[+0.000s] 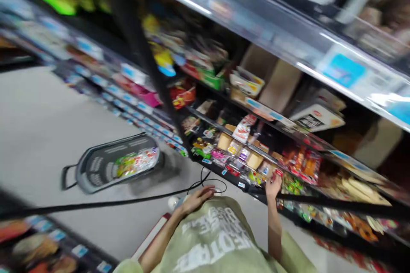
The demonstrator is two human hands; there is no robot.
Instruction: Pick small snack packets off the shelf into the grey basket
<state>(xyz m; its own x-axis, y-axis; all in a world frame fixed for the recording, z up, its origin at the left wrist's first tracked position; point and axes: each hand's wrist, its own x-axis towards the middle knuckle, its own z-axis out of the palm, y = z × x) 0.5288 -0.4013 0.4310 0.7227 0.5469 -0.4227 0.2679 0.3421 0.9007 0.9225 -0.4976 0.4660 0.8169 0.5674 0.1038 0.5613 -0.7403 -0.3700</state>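
My right hand (273,185) reaches to the low shelf, its fingers closed on a small red packet (278,172). Around it on the shelf are green-wrapped sweets (294,185), a clear bag with yellow and green wrappers (254,177) and red packets (303,164). My left hand (200,197) lies against the front of my green shirt (221,234), fingers stretched out and holding nothing. A thin dark cable (221,180) loops just beyond its fingertips. Motion blur hides the finer print on the packets.
A grey shopping basket (88,153) with colourful packets inside stands on the floor to the left. Shelves of packaged snacks rise ahead, with a dark upright post (160,81) between bays. A shelf edge with price tags (342,68) juts across the top. Another shelf (80,249) is at lower left.
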